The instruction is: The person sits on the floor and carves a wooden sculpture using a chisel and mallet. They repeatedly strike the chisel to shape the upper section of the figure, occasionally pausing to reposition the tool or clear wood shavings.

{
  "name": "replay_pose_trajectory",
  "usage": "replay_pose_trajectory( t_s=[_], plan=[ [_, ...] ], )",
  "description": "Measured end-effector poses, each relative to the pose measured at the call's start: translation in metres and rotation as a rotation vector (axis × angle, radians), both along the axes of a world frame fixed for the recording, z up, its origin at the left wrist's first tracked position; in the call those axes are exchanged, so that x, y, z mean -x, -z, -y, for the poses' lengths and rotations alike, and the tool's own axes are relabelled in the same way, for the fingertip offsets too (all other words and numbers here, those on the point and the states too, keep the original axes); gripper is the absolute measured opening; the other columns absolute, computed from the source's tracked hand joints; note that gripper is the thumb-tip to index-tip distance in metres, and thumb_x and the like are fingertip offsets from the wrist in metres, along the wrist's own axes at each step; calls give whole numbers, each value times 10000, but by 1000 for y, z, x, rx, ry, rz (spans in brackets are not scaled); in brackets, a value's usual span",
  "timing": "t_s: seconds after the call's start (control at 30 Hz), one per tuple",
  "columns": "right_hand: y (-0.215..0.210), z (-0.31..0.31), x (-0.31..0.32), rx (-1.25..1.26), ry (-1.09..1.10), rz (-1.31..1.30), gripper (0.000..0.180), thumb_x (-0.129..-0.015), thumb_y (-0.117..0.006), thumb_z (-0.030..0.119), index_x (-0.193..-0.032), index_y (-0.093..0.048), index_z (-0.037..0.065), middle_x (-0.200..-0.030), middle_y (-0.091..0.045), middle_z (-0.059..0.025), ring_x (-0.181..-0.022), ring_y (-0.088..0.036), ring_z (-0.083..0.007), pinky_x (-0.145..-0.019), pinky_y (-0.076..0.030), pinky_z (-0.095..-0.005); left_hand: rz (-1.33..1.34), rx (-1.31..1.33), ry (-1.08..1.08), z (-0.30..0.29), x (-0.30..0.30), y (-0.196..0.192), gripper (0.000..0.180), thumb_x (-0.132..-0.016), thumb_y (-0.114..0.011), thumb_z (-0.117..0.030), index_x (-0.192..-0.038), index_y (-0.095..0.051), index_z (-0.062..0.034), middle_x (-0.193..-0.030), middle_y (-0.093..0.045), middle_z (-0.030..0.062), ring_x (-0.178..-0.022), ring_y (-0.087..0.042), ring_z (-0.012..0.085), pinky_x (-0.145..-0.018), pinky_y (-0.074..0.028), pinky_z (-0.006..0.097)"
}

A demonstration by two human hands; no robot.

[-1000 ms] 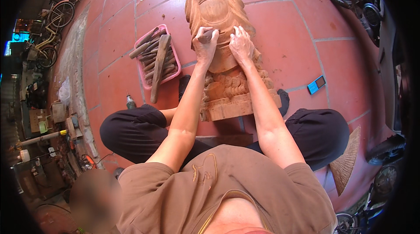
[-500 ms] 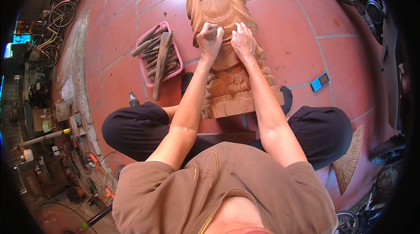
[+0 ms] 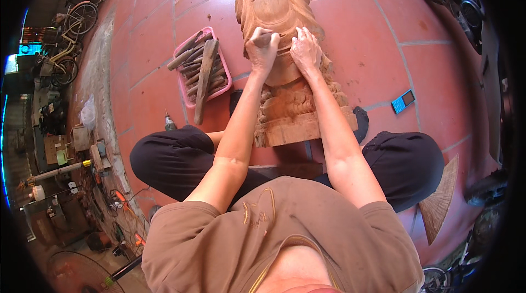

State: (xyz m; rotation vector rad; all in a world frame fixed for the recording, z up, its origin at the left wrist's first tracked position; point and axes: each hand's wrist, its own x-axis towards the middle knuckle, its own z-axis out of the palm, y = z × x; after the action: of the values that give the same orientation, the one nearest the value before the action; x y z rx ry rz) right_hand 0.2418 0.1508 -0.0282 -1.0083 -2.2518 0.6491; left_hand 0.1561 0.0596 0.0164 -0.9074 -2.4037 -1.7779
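A large carved wooden statue (image 3: 276, 8) lies on the red tiled floor in front of me, its square base (image 3: 298, 128) toward my crossed legs. My left hand (image 3: 262, 47) is clenched around a thin carving tool (image 3: 272, 34) whose tip rests on the statue's middle. My right hand (image 3: 304, 47) presses flat on the wood just right of the tool, fingers near its tip. Both forearms reach forward over the statue's base.
A pink tray (image 3: 182, 85) full of several wooden-handled chisels lies to the left of the statue. A small bottle (image 3: 170, 123) stands by my left knee. A blue phone (image 3: 403, 101) lies on the tiles at right, a woven fan (image 3: 441, 200) by my right knee. Bicycles and clutter line the left edge.
My head has shifted slightly, so the view has drifted. Both hands stay on the same spot of the statue with only small working movements.
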Motion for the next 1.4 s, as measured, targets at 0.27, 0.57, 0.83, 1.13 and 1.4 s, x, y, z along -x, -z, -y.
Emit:
replay_pose_trajectory(
  t_s=[0.27,0.57,0.83,1.13,1.4],
  plan=[
    [14,-2,5,-33,-14,-36,379,-915,-566,222,-1265,-596,81,-1375,-558,-156,-1248,-536,-319,-1015,-460,-463,7,-126,-4,-9,25,12,106,-847,-699,-111,-905,-666,-28,-781,-666,31,-711,-606,89,-656,-487,261],
    [8,-2,2,-6,-8,-34,375,-915,-563,218,-1260,-602,75,-1371,-562,-158,-1247,-536,-327,-1027,-453,-449,143,-18,8,10,18,-3,124,-833,-707,-127,-860,-647,-23,-753,-659,55,-688,-608,108,-645,-488,287],
    [2,2,1,-4,-25,-30,374,-915,-559,212,-1257,-601,67,-1365,-564,-166,-1238,-540,-331,-1025,-453,-451,166,-255,29,8,29,20,108,-873,-675,-105,-915,-637,-13,-798,-659,57,-704,-621,126,-641,-495,271],
    [10,-3,3,-49,-26,-53,363,-913,-553,210,-1237,-610,58,-1342,-578,-185,-1221,-551,-341,-1017,-459,-444,331,-154,12,15,34,-8,149,-872,-659,-126,-952,-629,-3,-797,-670,68,-700,-622,122,-642,-487,263],
    [11,-3,6,-50,-26,-52,362,-916,-546,212,-1238,-610,59,-1342,-579,-178,-1216,-555,-340,-1020,-460,-438,307,-154,122,29,49,27,130,-859,-677,-117,-905,-646,1,-762,-668,67,-658,-590,113,-623,-478,263]
  ],
)
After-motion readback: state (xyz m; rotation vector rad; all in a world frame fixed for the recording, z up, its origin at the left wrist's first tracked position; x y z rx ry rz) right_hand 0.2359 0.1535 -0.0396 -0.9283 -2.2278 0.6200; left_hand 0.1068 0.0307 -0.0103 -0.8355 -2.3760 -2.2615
